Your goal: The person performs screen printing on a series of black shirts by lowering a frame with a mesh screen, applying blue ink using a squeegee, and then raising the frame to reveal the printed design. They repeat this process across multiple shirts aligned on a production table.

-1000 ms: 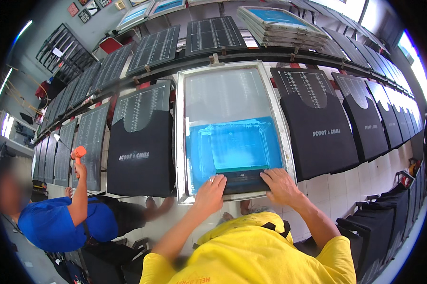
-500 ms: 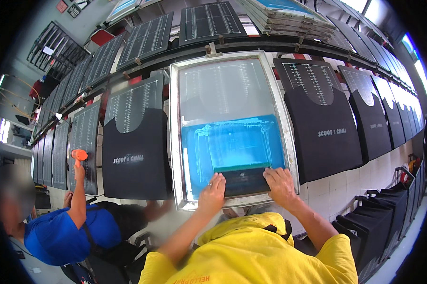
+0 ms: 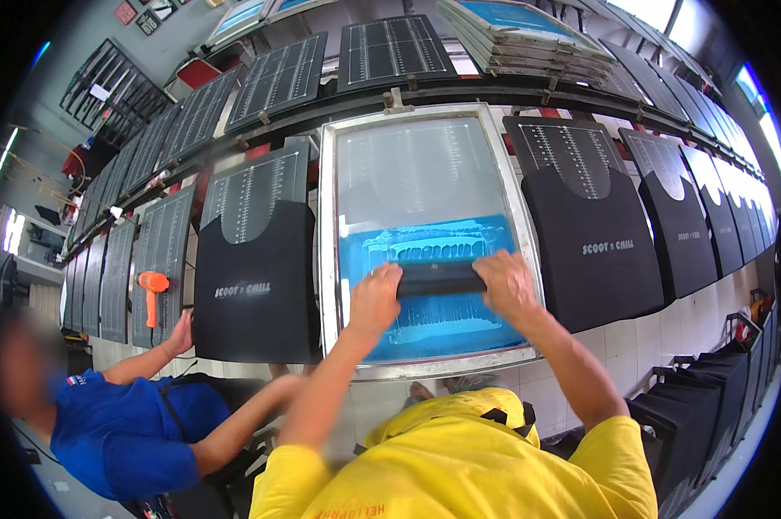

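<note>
Both my hands grip a black squeegee (image 3: 440, 278) that lies crosswise over the blue part of a screen printing frame (image 3: 425, 353). My left hand (image 3: 375, 301) is wrapped round its left end, and my right hand (image 3: 505, 282) closes on its right end. Streaks of pale ink (image 3: 433, 249) show on the blue emulsion just beyond the squeegee, with thinner smears behind it. Through the clear mesh at the frame's far half, a ruled board can be seen. The squeegee's blade edge is hidden beneath its holder.
Black shirts on boards flank the frame: one printed shirt (image 3: 253, 277) at left, another (image 3: 594, 233) at right. A co-worker in a blue shirt (image 3: 139, 424) sits at the left, one hand at the left shirt. An orange heat gun (image 3: 153, 284) rests on a board; stacked frames (image 3: 520, 48) stand behind.
My hands have pushed the squeegee away from me, up to the middle of the blue area. The co-worker has let go of the heat gun and reached toward the left shirt.
</note>
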Action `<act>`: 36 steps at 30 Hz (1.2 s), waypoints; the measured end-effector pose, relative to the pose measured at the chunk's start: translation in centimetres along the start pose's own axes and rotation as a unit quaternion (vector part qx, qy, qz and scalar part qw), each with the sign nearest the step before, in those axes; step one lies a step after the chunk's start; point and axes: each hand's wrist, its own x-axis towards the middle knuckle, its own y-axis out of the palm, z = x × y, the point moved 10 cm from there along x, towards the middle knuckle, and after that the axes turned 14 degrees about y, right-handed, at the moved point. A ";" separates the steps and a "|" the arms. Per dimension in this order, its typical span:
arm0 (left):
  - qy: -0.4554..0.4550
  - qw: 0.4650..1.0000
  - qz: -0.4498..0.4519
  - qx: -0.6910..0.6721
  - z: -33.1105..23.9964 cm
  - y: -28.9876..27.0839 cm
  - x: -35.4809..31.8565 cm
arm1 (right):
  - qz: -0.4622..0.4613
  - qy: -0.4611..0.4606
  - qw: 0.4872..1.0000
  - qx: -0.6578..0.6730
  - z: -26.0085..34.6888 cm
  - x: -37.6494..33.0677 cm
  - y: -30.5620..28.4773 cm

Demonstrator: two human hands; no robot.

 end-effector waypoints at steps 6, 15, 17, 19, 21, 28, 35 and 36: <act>0.006 1.000 -0.001 0.019 -5.4 -0.2 -10.1 | 0.027 -0.041 0.998 0.026 4.8 -8.7 -0.2; 0.020 0.997 -0.076 0.000 -0.2 0.8 -5.7 | -0.046 -0.034 0.998 -0.005 3.6 -3.6 1.9; 0.016 0.996 -0.088 -0.006 1.9 0.5 -3.1 | -0.044 -0.027 0.998 -0.019 3.1 -0.5 2.1; 0.014 0.996 -0.089 -0.004 3.4 -0.2 -0.2 | -0.017 -0.009 1.000 -0.019 1.9 2.2 2.7; 0.007 0.997 -0.074 0.006 4.3 -0.6 1.7 | -0.022 0.000 1.000 0.005 0.7 4.5 2.8; 0.000 0.999 -0.040 0.002 -0.9 -1.5 -2.9 | 0.025 0.005 1.000 0.009 1.3 -1.2 1.0; 0.007 0.999 -0.047 -0.026 -6.9 1.6 -10.4 | 0.032 -0.007 0.999 0.027 2.9 -11.1 -0.2; 0.010 0.999 -0.044 -0.022 -6.9 1.8 -10.2 | 0.022 -0.009 0.999 0.022 2.7 -11.0 0.0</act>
